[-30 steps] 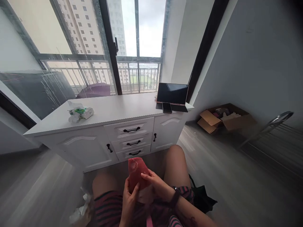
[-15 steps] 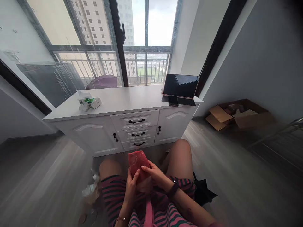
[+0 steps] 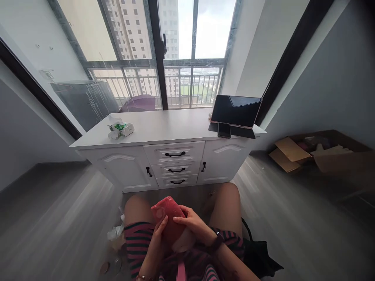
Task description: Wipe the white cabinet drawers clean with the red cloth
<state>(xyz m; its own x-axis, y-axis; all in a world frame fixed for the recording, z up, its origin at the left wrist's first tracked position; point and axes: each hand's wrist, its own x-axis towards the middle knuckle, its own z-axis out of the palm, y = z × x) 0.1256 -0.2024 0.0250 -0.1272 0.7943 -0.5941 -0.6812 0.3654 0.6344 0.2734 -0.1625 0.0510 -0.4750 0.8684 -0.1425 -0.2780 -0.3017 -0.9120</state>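
Over my lap, a flat red piece (image 3: 171,224) is held between both hands. It has straight edges, a shiny upper corner with a rounder pale patch, and a whitish lower end; I cannot make out its exact kind. My left hand (image 3: 156,238) grips its left side with the thumb lying on the front face. My right hand (image 3: 193,224) holds the right edge, its thumb also pressed on the front and its other fingers partly behind. A dark band (image 3: 216,242) circles the right wrist. Below the piece hangs a pink strap (image 3: 181,270).
Ahead stands a white cabinet (image 3: 175,128) bearing a tissue pack (image 3: 124,128), a tablet (image 3: 236,111) and a phone (image 3: 224,130). An open cardboard box (image 3: 293,150) sits on the floor at right. Crumpled wrapping (image 3: 115,233) lies left of my lap, a black bag (image 3: 260,257) right.
The red piece has tilted, its top leaning further left, and both hands have shifted with it, still holding on. The camera view has turned slightly left, so the room appears further right.
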